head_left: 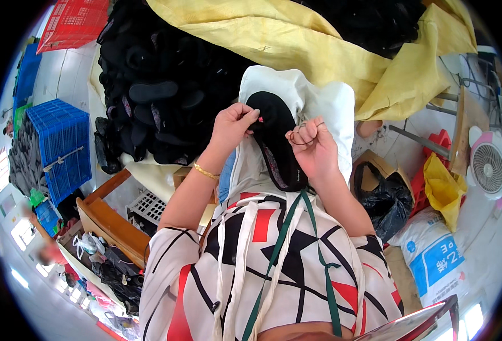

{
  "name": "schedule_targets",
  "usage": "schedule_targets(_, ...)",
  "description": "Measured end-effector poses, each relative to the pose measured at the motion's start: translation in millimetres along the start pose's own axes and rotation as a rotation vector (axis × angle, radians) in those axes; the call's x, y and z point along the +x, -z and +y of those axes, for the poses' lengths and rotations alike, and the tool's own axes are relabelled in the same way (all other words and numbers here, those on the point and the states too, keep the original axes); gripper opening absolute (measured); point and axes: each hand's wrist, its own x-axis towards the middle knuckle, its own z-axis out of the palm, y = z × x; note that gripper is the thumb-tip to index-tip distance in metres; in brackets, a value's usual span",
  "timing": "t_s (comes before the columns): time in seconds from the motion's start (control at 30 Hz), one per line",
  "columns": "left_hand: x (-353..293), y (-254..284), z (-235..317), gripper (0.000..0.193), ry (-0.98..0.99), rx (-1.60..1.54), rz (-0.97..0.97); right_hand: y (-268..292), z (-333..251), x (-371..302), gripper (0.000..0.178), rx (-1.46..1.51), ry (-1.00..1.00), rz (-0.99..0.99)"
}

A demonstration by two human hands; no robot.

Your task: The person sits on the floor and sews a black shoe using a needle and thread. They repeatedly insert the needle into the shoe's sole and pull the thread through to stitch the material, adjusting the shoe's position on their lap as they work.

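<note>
A black cloth shoe [272,136] with a patterned grey-purple lining lies lengthwise on the white cloth [335,102] over my lap. My left hand [235,126] is closed in a pinch at the shoe's left edge, beside a small pink spot on it. What sits between those fingertips is too small to make out. To the right of the shoe, my right hand [313,142] is closed with its fingers curled. A thin dark curved piece shows at these fingers; its kind is unclear.
A heap of black shoes [154,91] lies at the far left, beside yellow sheeting [296,34]. A blue crate [63,148] stands further left. On the right are a cardboard box with a black bag [379,199], a fan [488,163] and a white-blue sack [433,256].
</note>
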Motion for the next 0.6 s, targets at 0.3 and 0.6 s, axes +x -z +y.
schedule_targets(0.3,-34.0,-19.9,45.1,0.028,-0.435,0.745,0.124,10.4,18.9,2.6,0.040,-0.008,-0.012,-0.040)
schedule_targets(0.6,-6.8,-31.0,23.3,0.045,-0.366,0.998,0.213,0.0,31.3,-16.7,0.034,-0.332,0.241,-0.238)
